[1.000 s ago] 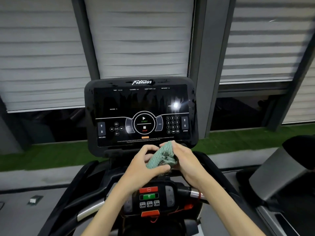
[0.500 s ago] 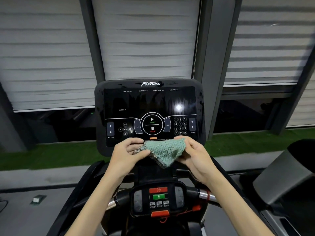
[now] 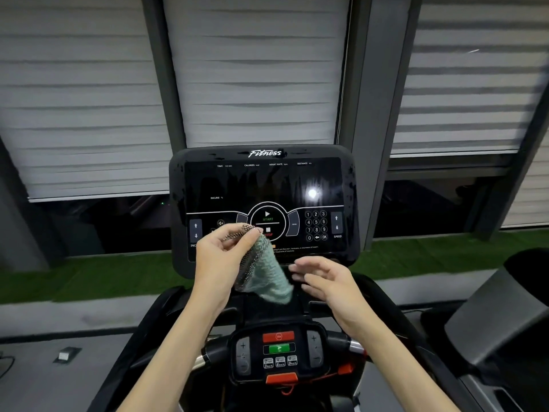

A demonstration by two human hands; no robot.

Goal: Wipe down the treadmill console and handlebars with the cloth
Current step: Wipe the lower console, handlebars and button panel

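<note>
Fingers of the left hand pinch the upper edge of the cloth, thumb against curled forefinger. It hangs free before the lower edge of the treadmill console, seemingly clear of the glass. It is a knitted thing, green on one face and grey-flecked on the other, and it droops limp: light, soft, not slippery, nothing in it to break. I'd judge it wants bunching into a pad in the palm before it meets the screen, since one pinched edge would only drag. Just beside it the right hand is spread wide, its fingers straight and holding nothing; whether a fingertip brushes the cloth I cannot tell.

Out on the grey floor at the left lies a small flat object. The console is glossy black, speckled along its frame, with a lamp's glare toward its right edge. Below it the handlebars run out with chrome grips either side of a red and green button pad. Behind are lowered blinds and a strip of green turf. A neighbouring machine stands at the right.
</note>
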